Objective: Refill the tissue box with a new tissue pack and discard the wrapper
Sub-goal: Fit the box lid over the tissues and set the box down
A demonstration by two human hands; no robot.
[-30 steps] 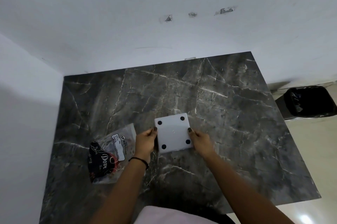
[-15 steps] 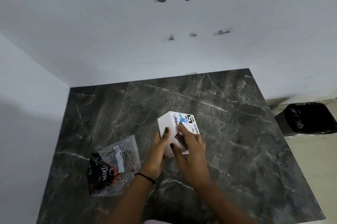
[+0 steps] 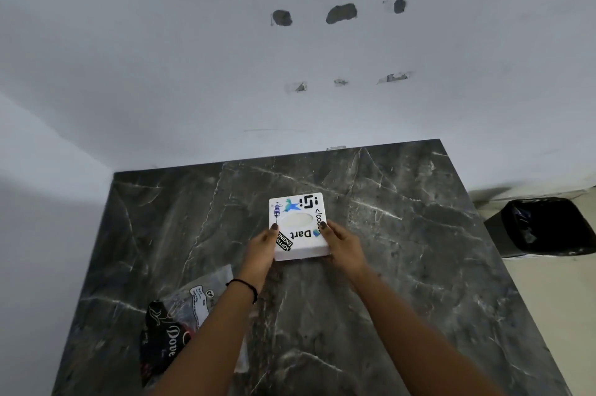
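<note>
The white square plastic tissue box, feet-up a second ago, now sits sticker-side up on the dark veined marble desk, pale tissue apparently showing in its oval slot, so the refill looks done. The left hand and right hand grip its near corners, fingers curled around the sides. The crumpled clear-and-black plastic wrapper lies near-left; a black-lined bin waits beside the desk, below a pitted white wall.

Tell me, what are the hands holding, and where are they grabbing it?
Both hands hold the white tissue box by its sides: the left hand on its left edge, the right hand on its right edge, near the corners closest to the person.
</note>
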